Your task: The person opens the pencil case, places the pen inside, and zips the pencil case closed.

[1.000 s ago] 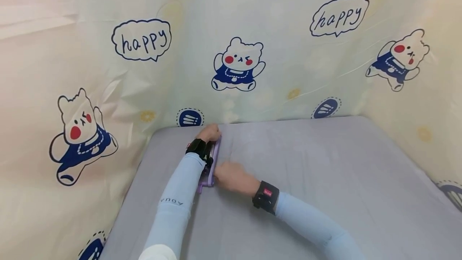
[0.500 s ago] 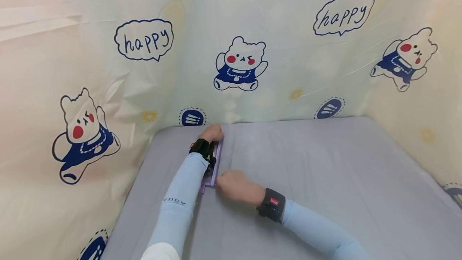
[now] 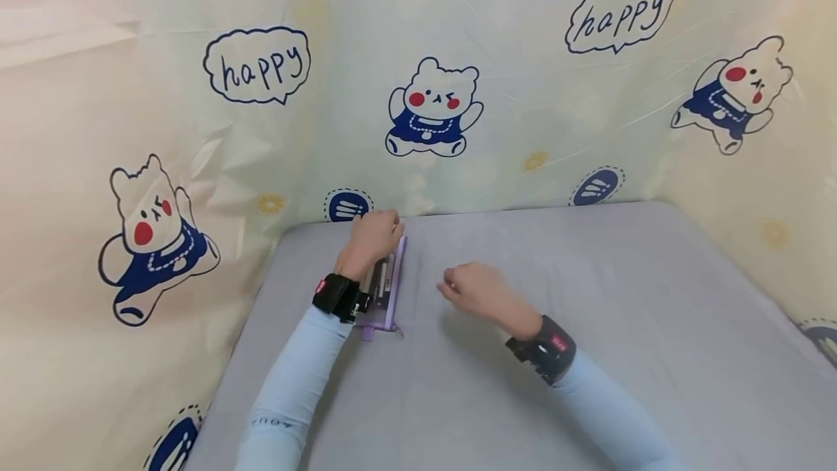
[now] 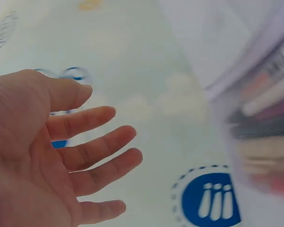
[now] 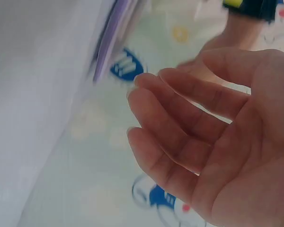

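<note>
A see-through pencil pouch [image 3: 394,295] with purple edging lies at the table's far left, a small pull at its near right corner. Pens [image 3: 379,283] show through it; in the left wrist view the pouch's contents [image 4: 270,101] are blurred. Over the pouch's far end is my left hand [image 3: 371,242], its fingers spread and holding nothing in the left wrist view. To the right of the pouch, my right hand [image 3: 484,293] is raised over the table, apart from it. In the right wrist view the fingers of that hand [image 5: 217,127] bend loosely, with nothing in them.
The grey-covered table [image 3: 588,311] extends to the right and toward me. A pale curtain [image 3: 510,93] printed with bears and "happy" bubbles stands along its back and sides.
My right hand has left the pouch's near corner, moving up and right. The left hand has come off the pouch's edge, its wrist shifting left, so more of the pens shows.
</note>
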Demonstrator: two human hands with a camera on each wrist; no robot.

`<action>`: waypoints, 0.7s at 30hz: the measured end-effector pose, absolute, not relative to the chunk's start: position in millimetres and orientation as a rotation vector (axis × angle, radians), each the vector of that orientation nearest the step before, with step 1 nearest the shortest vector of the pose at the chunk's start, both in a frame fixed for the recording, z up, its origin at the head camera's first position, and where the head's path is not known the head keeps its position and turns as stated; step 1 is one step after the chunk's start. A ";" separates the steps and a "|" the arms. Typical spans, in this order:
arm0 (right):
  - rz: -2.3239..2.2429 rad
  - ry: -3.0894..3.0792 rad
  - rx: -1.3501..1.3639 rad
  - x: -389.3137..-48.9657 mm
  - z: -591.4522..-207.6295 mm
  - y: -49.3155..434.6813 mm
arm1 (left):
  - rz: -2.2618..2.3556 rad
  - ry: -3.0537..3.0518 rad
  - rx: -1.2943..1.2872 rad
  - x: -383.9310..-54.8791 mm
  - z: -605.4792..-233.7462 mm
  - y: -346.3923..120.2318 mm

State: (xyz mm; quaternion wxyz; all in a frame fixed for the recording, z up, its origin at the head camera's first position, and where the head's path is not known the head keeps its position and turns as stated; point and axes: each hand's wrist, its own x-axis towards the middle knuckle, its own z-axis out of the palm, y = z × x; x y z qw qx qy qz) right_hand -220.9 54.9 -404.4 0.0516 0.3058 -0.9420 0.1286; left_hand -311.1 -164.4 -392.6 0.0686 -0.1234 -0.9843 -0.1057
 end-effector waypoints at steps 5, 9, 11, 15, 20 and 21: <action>0.390 -2.857 0.786 -227.2 -397.0 85.6 | -0.321 -2.789 -0.373 -272.6 -378.9 -158.0; 0.292 -2.809 0.632 -227.9 -399.1 106.4 | -0.307 -2.675 -0.434 -250.2 -382.2 -148.7; 0.222 -2.759 0.576 -226.3 -401.3 114.0 | -0.311 -2.649 -0.453 -242.2 -387.5 -143.9; 0.151 -2.680 0.527 -221.7 -407.0 122.9 | -0.301 -2.698 -0.424 -231.4 -398.9 -132.5; 0.147 -2.753 0.526 -218.3 -416.1 122.0 | -0.367 -2.883 -0.370 -224.2 -409.6 -115.5; 0.135 -2.776 0.522 -218.4 -417.7 120.1 | -0.389 -2.921 -0.351 -223.1 -411.2 -113.0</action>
